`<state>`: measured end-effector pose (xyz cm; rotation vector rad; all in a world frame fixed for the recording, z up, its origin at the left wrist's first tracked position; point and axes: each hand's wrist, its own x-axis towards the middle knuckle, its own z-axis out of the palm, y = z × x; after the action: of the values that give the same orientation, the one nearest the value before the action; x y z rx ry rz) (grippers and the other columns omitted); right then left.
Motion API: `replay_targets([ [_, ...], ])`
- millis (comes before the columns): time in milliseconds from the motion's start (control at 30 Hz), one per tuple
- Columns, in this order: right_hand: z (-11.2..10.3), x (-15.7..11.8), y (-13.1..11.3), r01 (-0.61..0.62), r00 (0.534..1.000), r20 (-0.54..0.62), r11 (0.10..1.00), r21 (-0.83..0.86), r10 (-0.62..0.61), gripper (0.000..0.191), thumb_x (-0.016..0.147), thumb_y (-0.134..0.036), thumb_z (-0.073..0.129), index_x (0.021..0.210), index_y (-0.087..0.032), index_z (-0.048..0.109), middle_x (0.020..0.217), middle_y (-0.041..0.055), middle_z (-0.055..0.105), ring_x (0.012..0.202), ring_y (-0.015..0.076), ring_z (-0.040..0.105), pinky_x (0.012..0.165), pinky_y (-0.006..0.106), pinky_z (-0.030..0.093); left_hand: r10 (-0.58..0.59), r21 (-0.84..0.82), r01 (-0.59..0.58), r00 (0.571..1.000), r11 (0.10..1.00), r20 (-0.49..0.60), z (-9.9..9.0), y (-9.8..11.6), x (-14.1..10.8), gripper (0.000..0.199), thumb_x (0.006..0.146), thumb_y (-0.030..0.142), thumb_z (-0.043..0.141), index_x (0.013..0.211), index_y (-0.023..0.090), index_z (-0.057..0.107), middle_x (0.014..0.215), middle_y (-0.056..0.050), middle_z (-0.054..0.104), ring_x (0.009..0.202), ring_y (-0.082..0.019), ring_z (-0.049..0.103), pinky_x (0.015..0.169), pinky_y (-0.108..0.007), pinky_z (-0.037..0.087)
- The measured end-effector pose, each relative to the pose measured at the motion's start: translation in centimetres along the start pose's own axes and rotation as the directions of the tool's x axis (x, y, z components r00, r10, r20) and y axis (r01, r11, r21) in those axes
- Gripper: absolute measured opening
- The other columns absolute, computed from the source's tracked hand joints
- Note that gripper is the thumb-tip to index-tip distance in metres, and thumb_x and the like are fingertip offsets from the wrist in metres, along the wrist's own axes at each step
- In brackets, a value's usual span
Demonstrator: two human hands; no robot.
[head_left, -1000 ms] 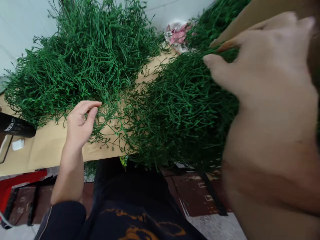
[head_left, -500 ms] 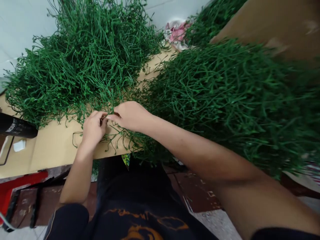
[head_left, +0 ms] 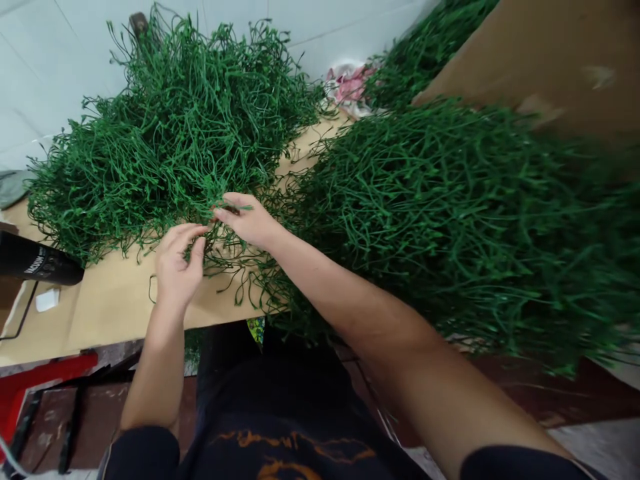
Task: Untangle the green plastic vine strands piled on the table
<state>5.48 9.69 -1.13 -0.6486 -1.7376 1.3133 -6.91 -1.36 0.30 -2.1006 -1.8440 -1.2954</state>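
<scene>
Green stems look plastic, the tabletop smooth cardboard, the black bottle matt.

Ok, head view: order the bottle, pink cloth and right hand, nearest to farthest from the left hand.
1. Right hand, just right of the left hand.
2. Black bottle, at the left.
3. Pink cloth, back by the wall.

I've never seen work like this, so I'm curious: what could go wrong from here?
The thin green piece in the right hand might slip and get lost among similar stems. Loose strands lie between the left pile and the right pile, so the two could tangle or mix. The right pile also spills past the cardboard's front edge, so some stems may fall.
</scene>
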Motion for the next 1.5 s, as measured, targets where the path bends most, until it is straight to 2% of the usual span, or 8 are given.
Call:
replay_targets([
  [100,0.3,0.1,0.1,0.035,0.999,-0.003,0.998,0.043,-0.035,0.018,0.079,-0.014,0.051,0.064,-0.020,0.043,0.067,-0.0005,0.051,0.066,0.0118,0.047,0.067,0.027,0.042,-0.034,0.022,0.036,0.996,0.999,-0.084,-2.0,-0.2,1.3,0.028,0.082,0.036,0.056,0.104,0.020,0.062,0.106,-0.006,0.063,0.101,-0.018,0.058,0.091,-0.033,0.046],
  [267,0.3,-0.3,0.0,0.211,0.978,0.000,0.977,-0.036,-0.211,0.010,0.077,-0.011,0.049,0.070,-0.019,0.049,0.074,0.0011,0.054,0.072,0.0134,0.050,0.073,0.030,0.044,-0.226,-0.161,0.242,0.968,0.957,0.108,-0.6,-2.2,4.3,0.059,0.073,0.053,0.061,0.119,0.016,0.052,0.107,-0.011,0.062,0.094,-0.018,0.060,0.081,-0.033,0.049],
  [400,-0.5,-0.5,0.6,0.376,0.912,-0.067,0.888,-0.265,-0.406,0.012,0.078,-0.013,0.047,0.072,-0.020,0.055,0.078,0.0042,0.059,0.080,0.0171,0.052,0.080,0.034,0.043,-0.295,-0.385,0.374,0.923,0.844,0.249,1.6,-2.8,4.9,0.049,0.072,0.057,0.059,0.098,0.015,0.059,0.083,-0.006,0.066,0.078,-0.015,0.061,0.072,-0.030,0.050],
  [533,-0.8,-0.7,0.9,0.422,0.882,-0.068,0.845,-0.330,-0.467,0.014,0.082,-0.020,0.045,0.075,-0.021,0.057,0.081,0.0065,0.060,0.081,0.0190,0.053,0.079,0.036,0.044,-0.295,-0.491,0.363,0.931,0.792,0.214,2.2,-2.7,5.3,0.034,0.072,0.048,0.063,0.084,0.016,0.060,0.077,-0.004,0.067,0.072,-0.013,0.061,0.071,-0.028,0.049],
  [800,-1.4,-0.5,1.4,0.254,0.962,-0.119,0.966,0.054,-0.247,0.017,0.072,-0.017,0.051,0.087,-0.018,0.059,0.089,0.0058,0.063,0.084,0.0154,0.058,0.083,0.034,0.047,-0.224,-0.217,0.215,0.974,0.952,-0.017,0.2,-4.4,7.3,0.022,0.082,0.029,0.048,0.094,0.018,0.061,0.084,-0.003,0.067,0.079,-0.013,0.062,0.078,-0.027,0.050],
  [1000,-2.7,-0.1,0.5,0.220,0.954,-0.273,0.906,0.361,-0.123,0.020,0.073,-0.036,0.058,0.086,-0.020,0.057,0.086,0.0025,0.062,0.082,0.0124,0.056,0.082,0.031,0.046,-0.109,-0.107,0.130,0.977,0.986,0.182,0.7,-1.8,7.4,0.026,0.077,0.015,0.045,0.094,0.017,0.064,0.084,-0.002,0.067,0.073,-0.013,0.060,0.073,-0.026,0.049],
  [1167,-2.0,0.0,0.3,0.103,0.990,-0.126,0.924,0.368,-0.060,0.043,0.061,-0.057,0.068,0.079,-0.021,0.054,0.071,-0.0013,0.054,0.068,0.0107,0.048,0.068,0.027,0.042,0.033,-0.050,-0.023,0.979,0.998,0.202,2.1,-1.2,7.7,0.019,0.078,0.020,0.046,0.082,0.017,0.064,0.088,-0.005,0.067,0.083,-0.015,0.060,0.078,-0.027,0.047],
  [1500,-2.0,-0.1,0.2,-0.034,0.998,-0.033,0.961,0.273,0.044,0.038,0.064,-0.047,0.072,0.067,-0.018,0.048,0.056,-0.0061,0.033,0.055,0.0075,0.028,0.053,0.025,0.022,0.209,0.161,-0.274,0.919,0.948,0.333,2.5,-1.7,8.6,0.028,0.079,0.021,0.043,0.051,0.020,0.040,0.057,-0.001,0.046,0.061,-0.015,0.048,0.063,-0.028,0.042],
])
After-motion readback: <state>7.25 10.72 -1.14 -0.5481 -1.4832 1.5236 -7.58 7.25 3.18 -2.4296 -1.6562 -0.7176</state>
